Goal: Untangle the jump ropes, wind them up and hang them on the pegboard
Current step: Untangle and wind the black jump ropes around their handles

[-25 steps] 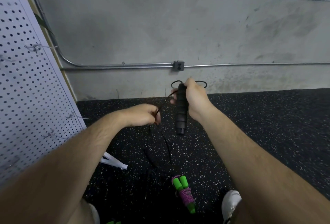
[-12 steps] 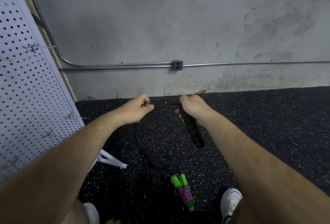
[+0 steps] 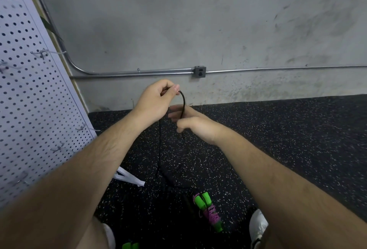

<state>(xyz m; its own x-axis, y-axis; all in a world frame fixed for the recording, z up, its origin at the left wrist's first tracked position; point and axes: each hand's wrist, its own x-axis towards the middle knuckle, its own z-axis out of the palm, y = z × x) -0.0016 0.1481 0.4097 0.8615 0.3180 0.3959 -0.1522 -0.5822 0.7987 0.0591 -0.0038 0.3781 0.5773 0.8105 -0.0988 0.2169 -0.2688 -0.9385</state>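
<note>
My left hand (image 3: 156, 99) is raised in front of the wall and pinches a thin black jump rope (image 3: 183, 101) between thumb and forefinger. From the pinch the rope arcs down into my right hand (image 3: 194, 125), which is blurred and holds it loosely between thumb and fingers. Below that it hangs to the dark floor, where it is hard to make out. A wound jump rope with green handles and purple cord (image 3: 208, 211) lies on the floor near my feet. The white pegboard (image 3: 29, 109) leans at the left with wire hooks (image 3: 42, 53) on it.
A grey concrete wall with a metal conduit and outlet box (image 3: 200, 71) is straight ahead. Black speckled rubber flooring (image 3: 278, 139) spreads to the right. The pegboard's white foot (image 3: 129, 177) juts onto the floor. My white shoe (image 3: 258, 225) and another green piece (image 3: 130, 245) show at the bottom.
My right hand has let go of the black handle and now holds the cord lower down. My left hand has risen, pinching the rope higher in front of the wall.
</note>
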